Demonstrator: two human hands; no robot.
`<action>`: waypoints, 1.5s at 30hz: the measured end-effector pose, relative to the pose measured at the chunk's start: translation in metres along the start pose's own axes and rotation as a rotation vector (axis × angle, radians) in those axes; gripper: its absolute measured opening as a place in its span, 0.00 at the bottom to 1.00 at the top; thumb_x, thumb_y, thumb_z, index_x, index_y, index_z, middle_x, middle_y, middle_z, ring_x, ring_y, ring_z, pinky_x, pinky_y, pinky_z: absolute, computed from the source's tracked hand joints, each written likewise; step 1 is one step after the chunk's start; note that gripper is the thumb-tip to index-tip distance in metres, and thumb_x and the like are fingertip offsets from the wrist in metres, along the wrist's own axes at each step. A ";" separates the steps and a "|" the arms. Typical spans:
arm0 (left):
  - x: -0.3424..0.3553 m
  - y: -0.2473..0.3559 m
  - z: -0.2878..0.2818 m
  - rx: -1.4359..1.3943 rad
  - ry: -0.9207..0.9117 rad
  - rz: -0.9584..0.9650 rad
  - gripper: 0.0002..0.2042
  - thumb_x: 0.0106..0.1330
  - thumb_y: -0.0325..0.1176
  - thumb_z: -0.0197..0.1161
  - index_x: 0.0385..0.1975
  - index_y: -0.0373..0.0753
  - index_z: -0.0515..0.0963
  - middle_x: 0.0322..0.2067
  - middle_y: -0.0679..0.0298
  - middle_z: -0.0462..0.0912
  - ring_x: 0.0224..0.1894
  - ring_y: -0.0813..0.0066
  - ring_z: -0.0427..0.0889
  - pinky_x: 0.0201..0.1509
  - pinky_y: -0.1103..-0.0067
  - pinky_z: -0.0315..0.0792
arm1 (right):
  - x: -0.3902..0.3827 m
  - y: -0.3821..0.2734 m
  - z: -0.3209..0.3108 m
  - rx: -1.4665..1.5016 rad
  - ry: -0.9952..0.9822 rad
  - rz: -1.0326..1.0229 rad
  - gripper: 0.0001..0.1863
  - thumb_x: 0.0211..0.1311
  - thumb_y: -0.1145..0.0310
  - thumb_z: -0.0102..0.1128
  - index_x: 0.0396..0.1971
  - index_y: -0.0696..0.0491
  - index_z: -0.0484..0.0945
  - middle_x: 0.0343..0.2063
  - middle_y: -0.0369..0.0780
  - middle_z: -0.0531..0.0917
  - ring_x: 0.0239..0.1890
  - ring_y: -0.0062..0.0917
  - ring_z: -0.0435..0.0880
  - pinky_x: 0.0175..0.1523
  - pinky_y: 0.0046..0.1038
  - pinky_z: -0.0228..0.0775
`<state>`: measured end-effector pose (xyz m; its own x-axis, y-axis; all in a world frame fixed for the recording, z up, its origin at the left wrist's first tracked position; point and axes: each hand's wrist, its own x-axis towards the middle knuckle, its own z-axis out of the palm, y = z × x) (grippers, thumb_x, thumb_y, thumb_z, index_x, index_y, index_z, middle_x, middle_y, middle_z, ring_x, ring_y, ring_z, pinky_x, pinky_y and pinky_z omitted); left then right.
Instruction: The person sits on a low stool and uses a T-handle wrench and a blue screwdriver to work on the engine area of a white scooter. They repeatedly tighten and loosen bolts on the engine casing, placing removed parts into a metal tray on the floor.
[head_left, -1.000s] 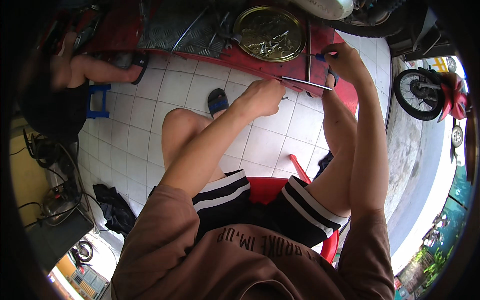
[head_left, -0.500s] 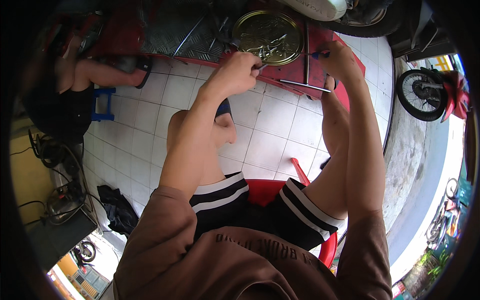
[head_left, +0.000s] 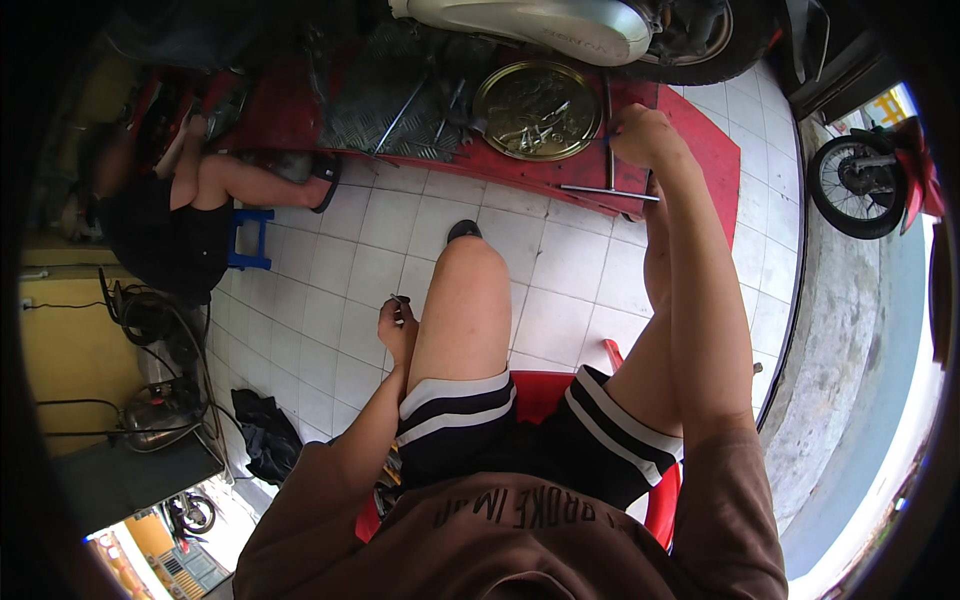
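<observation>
My right hand (head_left: 642, 136) is over the red platform (head_left: 690, 165), its fingers closed around a blue-handled screwdriver (head_left: 611, 127) that is mostly hidden. Just left of it lies a round gold-coloured tray (head_left: 484, 128) with small metal parts (head_left: 545, 122) inside. A T-handle wrench (head_left: 590, 190) rests by the platform's near edge, below my right hand. My left hand (head_left: 397, 325) hangs low beside my left knee, over the tiled floor. Its fingers are curled around a small dark and metallic piece, too small to name.
Above the platform stands a motorcycle with a silver cover (head_left: 570, 28) and black tyre (head_left: 735, 50). Long metal tools (head_left: 402, 112) lie on a ridged plate at left. Another person (head_left: 165, 235) sits far left by a blue stool (head_left: 250, 240). I sit on a red chair (head_left: 540, 392).
My left hand has pulled back from the tray's edge down beside my left knee. My right hand has shifted slightly left and down over the platform. The view has shifted too.
</observation>
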<state>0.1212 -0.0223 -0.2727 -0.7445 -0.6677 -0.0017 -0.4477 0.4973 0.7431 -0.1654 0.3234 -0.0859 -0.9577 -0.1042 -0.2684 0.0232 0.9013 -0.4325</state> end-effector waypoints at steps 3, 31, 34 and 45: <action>0.003 0.014 -0.019 -0.140 0.020 -0.185 0.06 0.65 0.25 0.54 0.36 0.32 0.78 0.31 0.65 0.80 0.30 0.76 0.76 0.33 0.80 0.71 | -0.001 -0.001 -0.005 -0.010 -0.063 -0.002 0.19 0.52 0.71 0.53 0.44 0.63 0.78 0.45 0.59 0.78 0.52 0.49 0.77 0.55 0.41 0.72; 0.097 0.214 0.117 -0.063 -0.563 0.597 0.09 0.59 0.27 0.57 0.36 0.32 0.79 0.31 0.52 0.82 0.37 0.52 0.81 0.41 0.65 0.75 | 0.052 0.033 0.065 -0.097 0.360 -0.096 0.16 0.58 0.64 0.52 0.45 0.47 0.80 0.33 0.50 0.84 0.38 0.41 0.84 0.45 0.36 0.74; 0.087 0.219 0.111 -0.003 -0.610 0.699 0.07 0.54 0.23 0.58 0.30 0.30 0.79 0.29 0.50 0.82 0.35 0.50 0.83 0.42 0.64 0.77 | 0.058 0.022 0.094 -0.044 0.443 -0.094 0.15 0.60 0.62 0.53 0.46 0.43 0.79 0.34 0.48 0.84 0.38 0.41 0.84 0.43 0.36 0.74; 0.093 0.242 0.099 -0.011 -0.663 0.778 0.05 0.46 0.25 0.66 0.24 0.32 0.82 0.24 0.52 0.83 0.31 0.57 0.85 0.33 0.68 0.80 | 0.116 0.058 0.180 -0.018 0.593 -0.183 0.18 0.52 0.66 0.62 0.44 0.53 0.73 0.34 0.50 0.81 0.39 0.47 0.80 0.43 0.42 0.72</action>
<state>-0.1055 0.0911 -0.1589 -0.9526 0.2811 0.1164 0.2791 0.6550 0.7022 -0.2234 0.2874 -0.2972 -0.9422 -0.0112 0.3349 -0.1564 0.8986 -0.4099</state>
